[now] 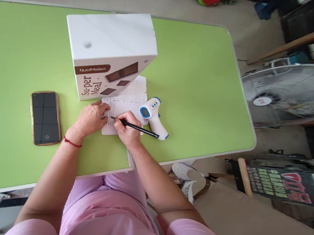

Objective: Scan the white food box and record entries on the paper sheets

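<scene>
My right hand is closed around a black pen, whose tip meets a sheet of paper covered with rows of small writing. Bent a little, with thumb and forefinger apart, my left hand rests on the sheet's left edge and holds nothing. A white and blue infrared thermometer lies just right of my right hand, over the paper's right side. Behind the hands stands a white box marked "NutriMotion Super Meal"; it hides part of the paper's far left side.
A phone with a brown-edged case lies left of my left hand on the green table. The table's rounded right end is near a standing fan. A sign board and a brown surface are at the lower right.
</scene>
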Demonstrator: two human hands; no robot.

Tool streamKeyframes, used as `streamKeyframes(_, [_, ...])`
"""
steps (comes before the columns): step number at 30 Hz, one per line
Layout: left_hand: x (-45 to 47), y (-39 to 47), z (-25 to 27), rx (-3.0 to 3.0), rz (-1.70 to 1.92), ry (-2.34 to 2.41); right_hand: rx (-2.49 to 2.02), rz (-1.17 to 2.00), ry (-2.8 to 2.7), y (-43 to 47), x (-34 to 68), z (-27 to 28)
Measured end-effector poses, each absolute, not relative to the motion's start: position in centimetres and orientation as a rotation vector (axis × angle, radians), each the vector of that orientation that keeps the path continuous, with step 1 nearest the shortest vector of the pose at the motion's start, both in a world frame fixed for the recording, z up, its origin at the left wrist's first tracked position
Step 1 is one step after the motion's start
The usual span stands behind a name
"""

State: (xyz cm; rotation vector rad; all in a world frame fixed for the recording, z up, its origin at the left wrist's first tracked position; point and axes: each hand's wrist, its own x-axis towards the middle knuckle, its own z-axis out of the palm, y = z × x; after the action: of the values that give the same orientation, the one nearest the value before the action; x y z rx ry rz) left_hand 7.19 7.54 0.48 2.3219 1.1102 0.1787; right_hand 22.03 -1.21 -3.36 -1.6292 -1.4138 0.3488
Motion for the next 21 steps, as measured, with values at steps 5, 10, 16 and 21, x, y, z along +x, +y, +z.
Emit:
streamKeyframes(5, [7.21, 7.53, 0.33, 2.328, 0.202, 1.098, -1.702, 0.355, -1.412, -1.13, 21.95, -3.27])
streamKeyframes(10, [7.21, 7.54, 0.18, 2.337, 0.210, 1.096, -1.684, 0.367, -1.411, -1.19, 21.93, -3.19])
streamKeyframes(16, [7.18, 7.49, 0.36, 2.324, 0.196, 1.110, -1.670, 0.341, -1.427, -1.23, 22.02, -3.37])
streamKeyframes(21, [7.29, 7.40, 0.78, 2.303, 0.151, 1.131, -1.691, 0.319, -1.403, -1.20, 22.01, -3.41])
